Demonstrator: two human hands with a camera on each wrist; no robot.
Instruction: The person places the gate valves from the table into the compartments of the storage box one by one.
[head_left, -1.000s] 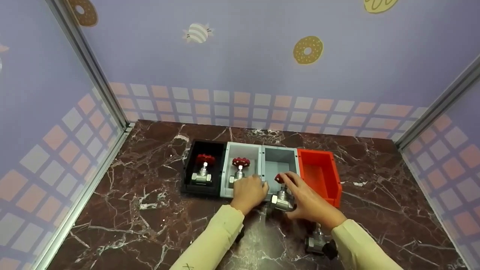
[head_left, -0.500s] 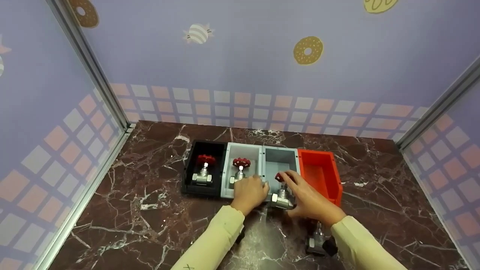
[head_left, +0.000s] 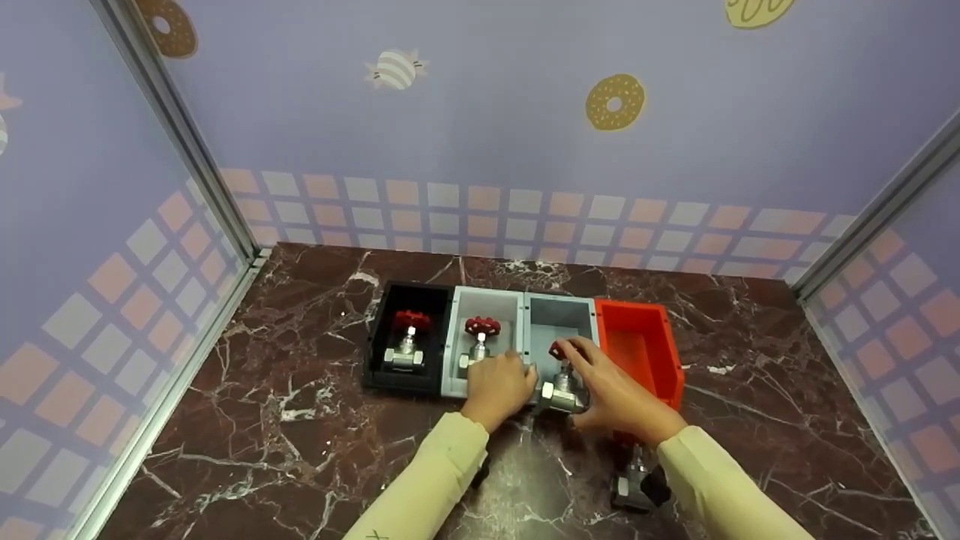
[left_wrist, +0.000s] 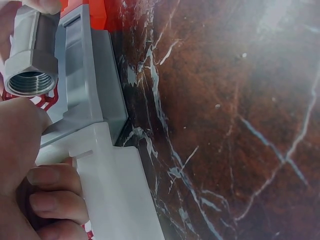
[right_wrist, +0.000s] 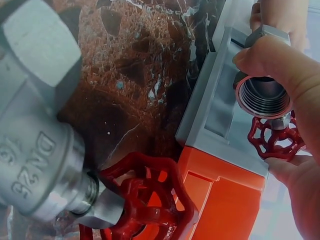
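My right hand [head_left: 619,394] holds a metal gate valve [head_left: 564,394] with a red handwheel, over the front of the grey bin [head_left: 559,307]. In the right wrist view the thumb lies along the valve body [right_wrist: 267,37], whose threaded opening shows. My left hand [head_left: 501,384] grips the front edge of the white bin [left_wrist: 117,195], fingers curled inside it and thumb towards the grey bin. A red-wheeled valve [head_left: 480,341] stands in the white bin, partly hidden by that hand. Another valve [head_left: 406,349] is in the black bin [head_left: 375,330].
An orange-red bin [head_left: 634,352] forms the right end of the joined row. On the marble-patterned table [head_left: 300,450], another valve [head_left: 634,484] stands by my right forearm, partly covered. A small dark object [head_left: 481,472] shows beside the left sleeve. Patterned walls enclose the table.
My right hand has shifted slightly away from me with the valve, a little further over the grey bin. My left hand stays in place on the white bin.
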